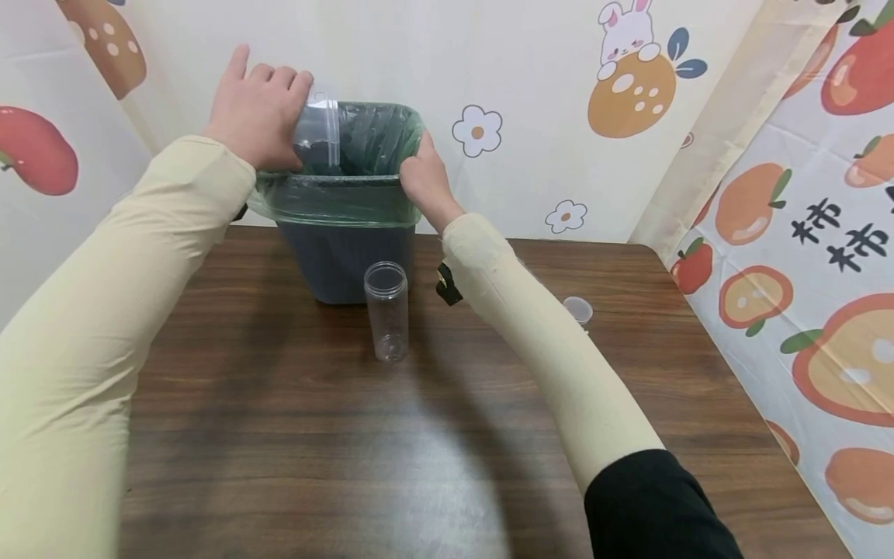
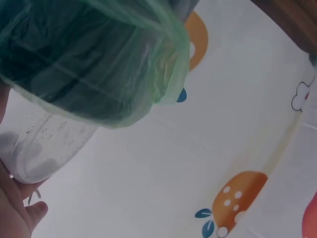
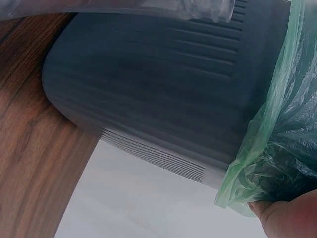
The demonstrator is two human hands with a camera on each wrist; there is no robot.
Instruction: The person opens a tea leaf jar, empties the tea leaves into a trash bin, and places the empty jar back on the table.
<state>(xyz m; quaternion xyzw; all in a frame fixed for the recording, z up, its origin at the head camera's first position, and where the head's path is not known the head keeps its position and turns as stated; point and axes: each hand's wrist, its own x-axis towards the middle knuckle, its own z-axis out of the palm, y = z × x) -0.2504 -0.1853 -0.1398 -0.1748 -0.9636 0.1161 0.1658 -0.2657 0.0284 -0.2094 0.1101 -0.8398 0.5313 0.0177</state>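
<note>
A dark grey-blue trash bin [image 1: 342, 260] stands at the back of the table, lined with a green plastic bag [image 1: 328, 206] folded over its rim. My left hand [image 1: 258, 112] grips a clear plastic jar [image 1: 320, 132], tilted with its mouth over the bin opening. Dark specks cling inside that jar [image 2: 54, 139] in the left wrist view. With thumb and fingers my right hand [image 1: 427, 182] grips the bin's right rim and the bag; in the right wrist view, only part of this hand [image 3: 292, 213] shows. Another clear jar [image 1: 387, 314], lidless, stands upright before the bin.
A small clear round lid [image 1: 578, 310] lies on the brown wooden table [image 1: 335, 435], right of my right forearm. Printed cloth [image 1: 531, 70] hangs directly behind the bin, with more along both sides.
</note>
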